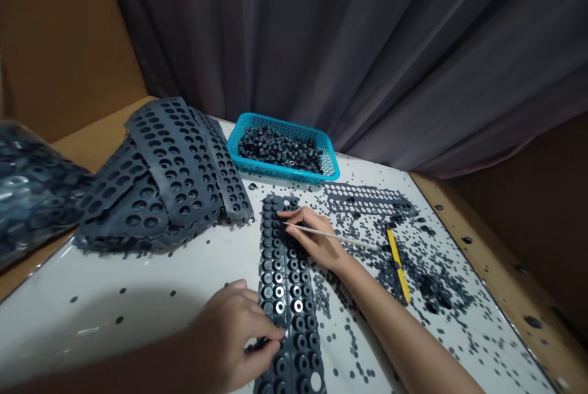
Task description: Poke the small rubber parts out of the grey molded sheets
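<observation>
A long black rubber sheet (287, 284) with rows of raised round grommets lies lengthwise in front of me. Over its left edge, my left hand (245, 333) has thumb and index finger drawn together at the grommets; what they pinch, if anything, is hidden. Farther up, my right hand (319, 238) is closed around a thin pale stick (342, 238), whose one end points at the upper part of the sheet. White table shows through a round hole near the sheet's top and another near its bottom.
A blue basket (245, 164) of black rubber pieces stands at the back. To the left are stacked perforated sheets (179, 167) and a clear bag (37, 192) of pieces. A punched-out strip (370, 199), a yellow tool (398, 268) and scattered black discs lie right.
</observation>
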`<state>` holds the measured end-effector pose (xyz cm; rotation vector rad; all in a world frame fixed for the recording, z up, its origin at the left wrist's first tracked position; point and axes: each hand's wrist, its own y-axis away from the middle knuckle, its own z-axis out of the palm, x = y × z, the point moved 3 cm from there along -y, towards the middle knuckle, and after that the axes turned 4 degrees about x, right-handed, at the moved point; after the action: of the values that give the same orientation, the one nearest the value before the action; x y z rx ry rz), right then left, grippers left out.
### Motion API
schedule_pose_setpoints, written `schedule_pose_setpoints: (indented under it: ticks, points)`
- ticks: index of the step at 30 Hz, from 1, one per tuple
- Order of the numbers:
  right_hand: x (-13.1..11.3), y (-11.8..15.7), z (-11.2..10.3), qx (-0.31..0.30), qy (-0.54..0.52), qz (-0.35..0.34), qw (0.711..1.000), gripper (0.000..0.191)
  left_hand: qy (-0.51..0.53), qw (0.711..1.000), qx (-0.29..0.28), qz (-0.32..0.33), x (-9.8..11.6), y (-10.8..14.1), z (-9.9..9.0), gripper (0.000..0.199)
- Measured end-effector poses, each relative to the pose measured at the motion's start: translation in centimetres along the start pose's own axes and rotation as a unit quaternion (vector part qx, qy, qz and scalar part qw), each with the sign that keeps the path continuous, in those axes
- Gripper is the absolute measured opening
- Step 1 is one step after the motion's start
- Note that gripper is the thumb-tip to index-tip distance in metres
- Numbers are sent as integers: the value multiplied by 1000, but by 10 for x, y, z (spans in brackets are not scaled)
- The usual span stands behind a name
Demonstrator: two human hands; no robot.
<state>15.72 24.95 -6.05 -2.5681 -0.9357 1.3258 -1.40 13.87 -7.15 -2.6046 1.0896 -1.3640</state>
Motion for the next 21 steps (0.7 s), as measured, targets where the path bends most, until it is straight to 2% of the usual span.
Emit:
schedule_pose_setpoints:
  ticks: [8,18,21]
  points:
    - [-1,1,-1,-11,-18,-25,999,5,-1,1000,6,1,1,0,-1,17]
    - [1,0,7,-12,100,-76,992,14,0,1000,-2,9,4,-3,-4,18]
    - [6,-1,8,11,126,-59,990,15,0,1000,1,5,3,-3,-3,17]
